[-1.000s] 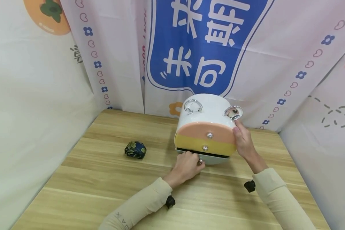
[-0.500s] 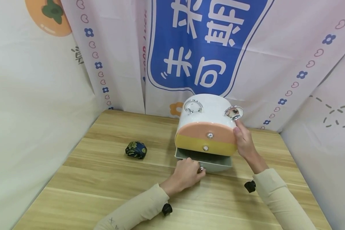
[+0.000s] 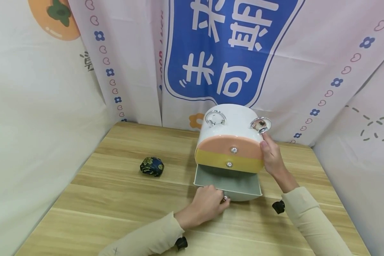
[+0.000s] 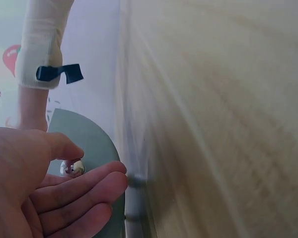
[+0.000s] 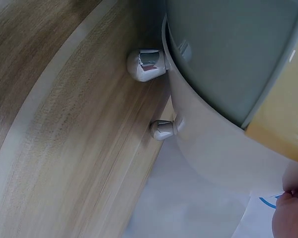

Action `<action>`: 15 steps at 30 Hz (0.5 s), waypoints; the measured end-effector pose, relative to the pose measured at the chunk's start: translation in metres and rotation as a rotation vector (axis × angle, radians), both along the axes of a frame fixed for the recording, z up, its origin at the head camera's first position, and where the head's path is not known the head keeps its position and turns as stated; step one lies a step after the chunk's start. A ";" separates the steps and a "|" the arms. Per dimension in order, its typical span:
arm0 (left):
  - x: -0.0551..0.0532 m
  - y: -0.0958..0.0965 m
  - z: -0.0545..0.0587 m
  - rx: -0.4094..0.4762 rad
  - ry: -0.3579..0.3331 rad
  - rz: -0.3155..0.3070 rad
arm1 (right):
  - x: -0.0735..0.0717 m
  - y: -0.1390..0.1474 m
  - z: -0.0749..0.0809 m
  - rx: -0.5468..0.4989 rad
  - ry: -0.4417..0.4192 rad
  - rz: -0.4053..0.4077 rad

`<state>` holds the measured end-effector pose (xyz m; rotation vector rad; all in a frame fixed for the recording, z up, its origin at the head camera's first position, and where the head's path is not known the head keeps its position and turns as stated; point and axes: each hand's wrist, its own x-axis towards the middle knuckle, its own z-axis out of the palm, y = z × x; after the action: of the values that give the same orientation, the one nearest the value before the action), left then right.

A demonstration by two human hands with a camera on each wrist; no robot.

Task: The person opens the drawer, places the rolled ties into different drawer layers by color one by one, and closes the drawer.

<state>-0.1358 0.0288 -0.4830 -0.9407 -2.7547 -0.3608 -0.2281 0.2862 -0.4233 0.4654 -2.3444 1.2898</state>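
A small white drawer cabinet (image 3: 233, 121) with a rounded top and two silver rings stands near the back of the table. Its orange drawer (image 3: 217, 144) and yellow drawer (image 3: 211, 158) are in. Below them the grey-green drawer (image 3: 243, 179) is pulled well out, and its visible inside is bare. My left hand (image 3: 208, 204) pinches that drawer's silver knob (image 4: 73, 167) between thumb and fingers; the other fingers extend loosely below. Against the cabinet's right side rests my right hand (image 3: 273, 160), thumb at the front edge, fingers reaching up beside a ring. Some of its fingers are hidden.
A dark blue bundle with a yellow-green floral pattern (image 3: 152, 166) lies on the wooden table (image 3: 115, 199), left of the cabinet. Printed cloth (image 3: 140, 71) hangs behind and at both sides. Silver feet (image 5: 148, 64) hold the cabinet off the tabletop.
The grey-green drawer has slid out toward me, from a narrow gap to well extended, with my left hand on its knob. My right hand and the cabinet body have stayed put.
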 end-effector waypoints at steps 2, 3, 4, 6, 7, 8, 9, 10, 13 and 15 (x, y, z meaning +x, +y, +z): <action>0.003 -0.001 0.001 -0.004 0.002 -0.002 | 0.000 0.000 -0.001 -0.007 0.008 0.002; 0.005 -0.002 0.001 -0.007 0.000 -0.004 | -0.001 0.000 -0.001 -0.010 0.014 0.002; 0.007 -0.002 0.002 -0.010 -0.002 -0.007 | -0.001 0.000 -0.001 -0.008 0.017 0.001; 0.009 -0.003 0.002 -0.021 -0.001 -0.012 | 0.000 -0.001 -0.001 -0.004 0.023 -0.003; 0.010 -0.004 0.002 -0.026 0.002 -0.016 | 0.000 0.000 -0.001 -0.006 0.023 -0.003; 0.011 -0.004 0.002 -0.032 0.004 -0.019 | 0.000 -0.001 0.000 -0.008 0.023 -0.003; 0.012 -0.005 0.002 -0.036 0.008 -0.022 | 0.000 -0.001 0.000 -0.012 0.024 -0.002; 0.013 -0.005 0.002 -0.039 0.011 -0.024 | 0.000 -0.001 0.000 -0.015 0.024 -0.001; 0.015 -0.006 0.002 -0.042 0.015 -0.025 | 0.000 -0.001 0.000 -0.023 0.029 0.003; 0.015 -0.006 0.002 -0.037 0.011 -0.027 | 0.000 -0.001 0.000 -0.027 0.031 0.006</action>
<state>-0.1203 0.0228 -0.4808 -0.9861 -2.7504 -0.3094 -0.2276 0.2848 -0.4235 0.4803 -2.2986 1.3063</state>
